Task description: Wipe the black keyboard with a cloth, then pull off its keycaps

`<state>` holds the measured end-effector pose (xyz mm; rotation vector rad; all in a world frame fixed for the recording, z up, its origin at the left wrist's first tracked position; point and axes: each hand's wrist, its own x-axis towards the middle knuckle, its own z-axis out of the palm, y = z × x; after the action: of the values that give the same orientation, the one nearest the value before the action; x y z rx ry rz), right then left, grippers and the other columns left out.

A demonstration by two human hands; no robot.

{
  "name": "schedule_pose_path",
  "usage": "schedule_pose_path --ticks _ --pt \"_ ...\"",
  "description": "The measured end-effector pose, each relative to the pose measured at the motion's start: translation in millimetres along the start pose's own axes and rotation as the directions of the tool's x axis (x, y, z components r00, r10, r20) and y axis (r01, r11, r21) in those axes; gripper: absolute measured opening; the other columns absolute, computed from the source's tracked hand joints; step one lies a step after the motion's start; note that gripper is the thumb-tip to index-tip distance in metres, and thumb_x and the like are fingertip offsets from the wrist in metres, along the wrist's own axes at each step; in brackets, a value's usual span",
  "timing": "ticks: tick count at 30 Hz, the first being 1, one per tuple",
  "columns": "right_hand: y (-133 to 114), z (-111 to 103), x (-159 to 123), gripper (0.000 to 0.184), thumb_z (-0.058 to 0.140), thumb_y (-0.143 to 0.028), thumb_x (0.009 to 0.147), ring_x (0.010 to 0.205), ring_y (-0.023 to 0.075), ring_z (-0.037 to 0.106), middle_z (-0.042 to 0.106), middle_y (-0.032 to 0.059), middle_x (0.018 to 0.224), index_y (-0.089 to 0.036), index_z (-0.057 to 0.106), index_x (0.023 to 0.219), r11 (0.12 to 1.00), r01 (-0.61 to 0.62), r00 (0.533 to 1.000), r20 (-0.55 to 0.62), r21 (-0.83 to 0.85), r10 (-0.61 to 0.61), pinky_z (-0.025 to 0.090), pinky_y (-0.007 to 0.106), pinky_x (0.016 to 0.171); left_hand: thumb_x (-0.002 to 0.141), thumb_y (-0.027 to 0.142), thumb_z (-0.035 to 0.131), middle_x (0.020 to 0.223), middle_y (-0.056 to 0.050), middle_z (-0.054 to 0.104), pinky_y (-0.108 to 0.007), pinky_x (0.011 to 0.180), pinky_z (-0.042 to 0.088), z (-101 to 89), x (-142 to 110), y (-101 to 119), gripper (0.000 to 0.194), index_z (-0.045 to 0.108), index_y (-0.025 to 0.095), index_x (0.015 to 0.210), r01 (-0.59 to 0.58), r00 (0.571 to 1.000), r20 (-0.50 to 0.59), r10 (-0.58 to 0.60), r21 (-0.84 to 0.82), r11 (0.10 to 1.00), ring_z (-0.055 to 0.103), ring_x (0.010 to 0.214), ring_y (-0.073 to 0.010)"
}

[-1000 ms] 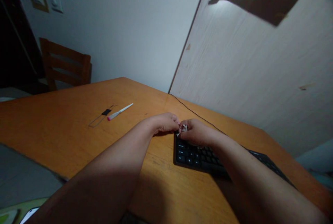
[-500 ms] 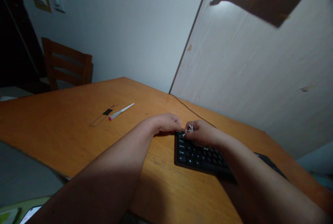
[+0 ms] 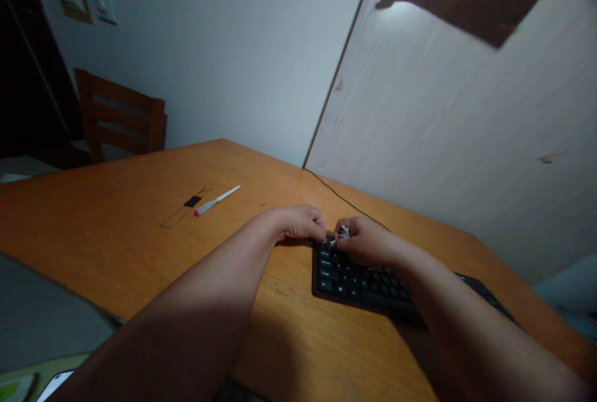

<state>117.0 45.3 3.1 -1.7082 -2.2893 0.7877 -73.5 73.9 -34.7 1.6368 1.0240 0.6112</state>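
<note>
A black keyboard (image 3: 333, 290) lies on the wooden table, its right part hidden under my right forearm. My left hand (image 3: 303, 223) is closed at the keyboard's far left corner, its curled fingers gripping the edge there. Just above the upper-left keys, my right hand (image 3: 366, 240) pinches a crumpled white tissue (image 3: 344, 232). One end of the tissue pokes down toward the keys. The two hands are close together but apart.
Left on the table (image 3: 140, 196) lie a white stick-like tool with a pink end (image 3: 217, 201) and a wire puller with a black middle (image 3: 192, 201). A thin cable (image 3: 342, 198) runs along the back. A chair (image 3: 121, 116) stands beyond; a phone (image 3: 53, 386) lies lower left.
My right hand has shifted slightly to the right with the tissue over the upper-left keys. My left hand stays at the keyboard's corner, almost unmoved.
</note>
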Motion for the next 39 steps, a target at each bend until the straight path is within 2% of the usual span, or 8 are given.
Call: schedule_pose_path --ticks 3,7,10,16,21,24,33,39 --pt "11.0 -7.3 0.9 0.011 0.064 -0.028 0.072 0.047 0.0102 0.045 0.053 -0.0028 0.057 -0.020 0.057 0.073 0.996 -0.038 0.999 -0.032 0.085 0.041 0.033 0.022 0.044 0.059 0.019 0.068 0.063 0.001 0.057 -0.024 0.051 0.034 -1.8 2.6 -2.0 0.019 0.065 0.016 0.078 -0.029 0.997 0.074 0.024 0.066 0.997 0.048 0.058 -0.0120" --pt "16.1 -9.3 -3.3 0.014 0.065 -0.030 0.073 0.049 0.0102 0.047 0.054 -0.0027 0.060 -0.019 0.058 0.079 0.983 -0.044 0.999 -0.001 0.176 0.045 0.035 0.021 0.046 0.060 0.024 0.070 0.064 0.002 0.057 -0.024 0.052 0.035 -1.4 4.1 -2.7 0.022 0.063 0.017 0.079 -0.018 0.998 0.066 0.013 0.081 0.997 0.048 0.058 -0.0123" --pt "13.1 -4.7 -5.6 0.008 0.063 -0.025 0.073 0.048 0.0099 0.044 0.051 -0.0039 0.057 -0.020 0.059 0.077 0.996 -0.005 0.999 0.050 0.095 0.000 0.032 0.021 0.044 0.059 0.026 0.073 0.064 0.002 0.057 -0.024 0.052 0.034 -0.2 3.3 -1.4 0.024 0.063 0.017 0.079 -0.020 0.999 0.048 0.015 0.126 0.992 0.049 0.059 -0.0130" --pt "9.8 -3.4 -3.7 0.005 0.063 -0.021 0.070 0.054 0.0120 0.048 0.057 -0.0005 0.060 -0.019 0.058 0.069 0.985 0.089 0.991 -0.083 -0.149 -0.102 0.033 0.023 0.049 0.060 0.028 0.074 0.066 0.001 0.059 -0.025 0.053 0.034 0.1 1.8 1.4 0.025 0.065 0.017 0.080 -0.020 0.999 0.029 0.014 0.193 0.981 0.050 0.060 -0.0133" --pt "8.9 -2.2 -10.0 0.001 0.060 -0.020 0.072 0.052 0.0117 0.048 0.057 -0.0012 0.058 -0.020 0.060 0.071 0.985 0.078 0.997 -0.016 -0.154 -0.081 0.032 0.023 0.049 0.060 0.028 0.074 0.068 0.000 0.059 -0.024 0.053 0.034 0.0 1.0 2.5 0.027 0.064 0.017 0.082 -0.012 1.000 0.024 0.006 0.219 0.976 0.050 0.062 -0.0135" --pt "10.9 -0.3 -10.4 0.001 0.061 -0.020 0.071 0.053 0.0113 0.048 0.059 -0.0005 0.061 -0.019 0.060 0.073 0.983 0.092 0.992 -0.071 -0.157 -0.105 0.031 0.023 0.049 0.059 0.029 0.074 0.069 0.000 0.059 -0.024 0.053 0.035 0.2 0.9 2.5 0.028 0.065 0.017 0.083 -0.016 1.000 0.016 0.012 0.218 0.976 0.050 0.063 -0.0136" --pt "27.6 -9.4 -20.0 0.012 0.061 -0.030 0.075 0.045 0.0095 0.041 0.047 -0.0056 0.056 -0.020 0.055 0.077 0.972 0.001 0.988 -0.150 0.236 0.036 0.029 0.022 0.043 0.060 0.030 0.071 0.065 0.002 0.056 -0.024 0.050 0.032 -0.3 -3.4 6.7 0.026 0.063 0.017 0.081 0.011 0.998 0.059 -0.023 0.189 0.982 0.049 0.060 -0.0127" --pt "29.6 2.3 -20.7 0.006 0.058 -0.019 0.073 0.051 0.0101 0.046 0.056 -0.0025 0.060 -0.019 0.061 0.077 0.997 0.078 0.990 -0.113 -0.015 -0.080 0.031 0.021 0.047 0.059 0.031 0.072 0.068 0.002 0.057 -0.024 0.051 0.033 -2.8 -2.8 4.3 0.030 0.065 0.016 0.084 -0.003 0.999 0.035 -0.006 0.238 0.971 0.049 0.062 -0.0129"
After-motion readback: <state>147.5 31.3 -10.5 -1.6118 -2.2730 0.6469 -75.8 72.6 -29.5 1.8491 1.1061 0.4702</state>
